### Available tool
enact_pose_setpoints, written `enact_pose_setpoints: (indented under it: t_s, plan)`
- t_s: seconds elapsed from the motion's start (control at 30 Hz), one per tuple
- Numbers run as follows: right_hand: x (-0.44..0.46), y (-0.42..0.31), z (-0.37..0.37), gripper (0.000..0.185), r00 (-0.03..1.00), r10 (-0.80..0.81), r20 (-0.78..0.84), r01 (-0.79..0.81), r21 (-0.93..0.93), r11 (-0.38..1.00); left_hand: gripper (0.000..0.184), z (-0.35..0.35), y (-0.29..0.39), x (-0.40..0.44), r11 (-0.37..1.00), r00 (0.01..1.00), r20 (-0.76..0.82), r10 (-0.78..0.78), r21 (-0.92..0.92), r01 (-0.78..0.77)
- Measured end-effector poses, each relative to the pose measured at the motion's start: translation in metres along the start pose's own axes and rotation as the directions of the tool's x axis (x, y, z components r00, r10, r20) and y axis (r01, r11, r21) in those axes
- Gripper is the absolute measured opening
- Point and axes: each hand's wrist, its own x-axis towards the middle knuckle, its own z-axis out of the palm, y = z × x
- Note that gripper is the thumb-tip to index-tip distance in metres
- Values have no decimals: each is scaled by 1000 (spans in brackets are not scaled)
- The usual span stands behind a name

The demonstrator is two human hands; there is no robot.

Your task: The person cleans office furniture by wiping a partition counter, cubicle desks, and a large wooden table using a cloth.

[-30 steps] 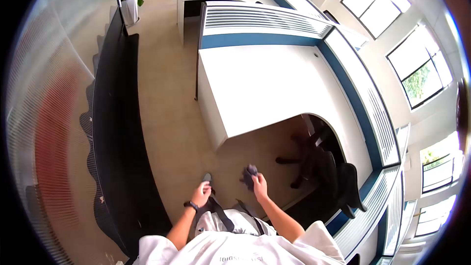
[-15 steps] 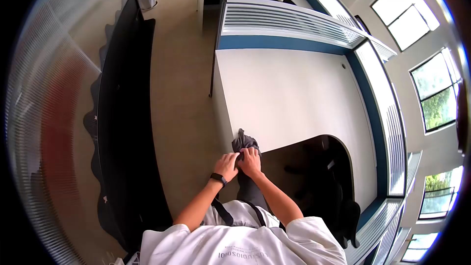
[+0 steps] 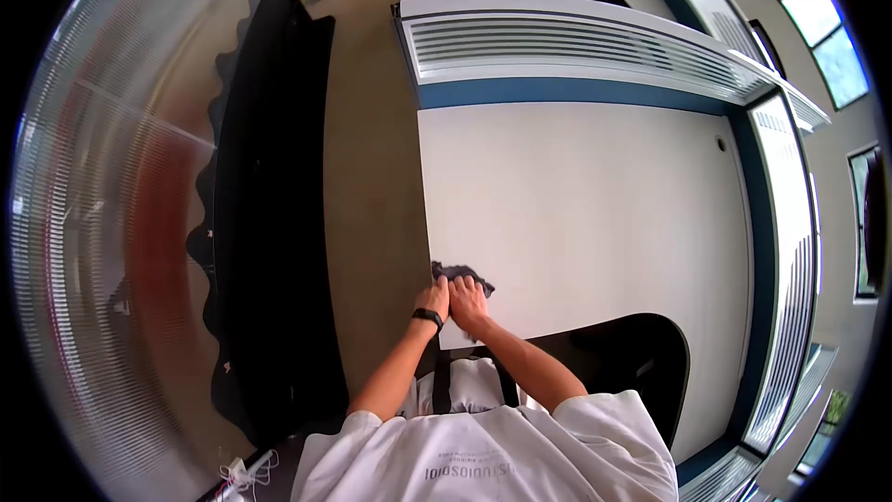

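A crumpled dark grey cloth [image 3: 476,279] lies on the white desk top [image 3: 585,195], close to its left front corner. My left hand [image 3: 433,299], with a black band on the wrist, grips the cloth's near side. Beside it, nearly touching, my right hand [image 3: 467,305] presses on the cloth with bent fingers. Part of the cloth is hidden under both hands, and a blurred bit shows below my right hand.
A slatted partition [image 3: 567,42] with a blue base borders the desk's far side, and another [image 3: 776,251] runs along the right. To the left stands a long black panel [image 3: 274,214] beside ribbed translucent sheeting. White cables [image 3: 243,476] lie at lower left.
My body and view have moved closer to the desk. Both hands and the cloth have gone from the desk's front edge onto its top, where the cloth looks more spread out.
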Motion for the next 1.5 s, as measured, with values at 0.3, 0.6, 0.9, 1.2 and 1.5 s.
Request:
enact_pose_setpoints:
  t_s: [0.3, 0.6, 0.9, 1.2, 1.5]
  plan:
    - [144, 50, -42, 21, 994, -82, 67, 76, 76, 994, 17, -74, 15, 132, 989, 989, 15, -144, -15, 144]
    - [317, 108, -87, 14, 972, -190, -139, 217, 210, 953, 23, -149, 15, 287, 993, 986, -123, -115, -49, 110]
    - [371, 121, -97, 15, 975, -174, -139, 202, 221, 954, 24, -168, 7, 337, 987, 965, -245, -96, -146, 62]
    - [274, 98, -78, 22, 994, -100, -39, 106, 210, 972, 41, -138, 11, 260, 992, 996, -26, -83, 92, 85]
    - [74, 71, -33, 34, 992, -54, 117, 22, 258, 966, 37, -42, 33, 106, 983, 967, 247, -67, 180, 22]
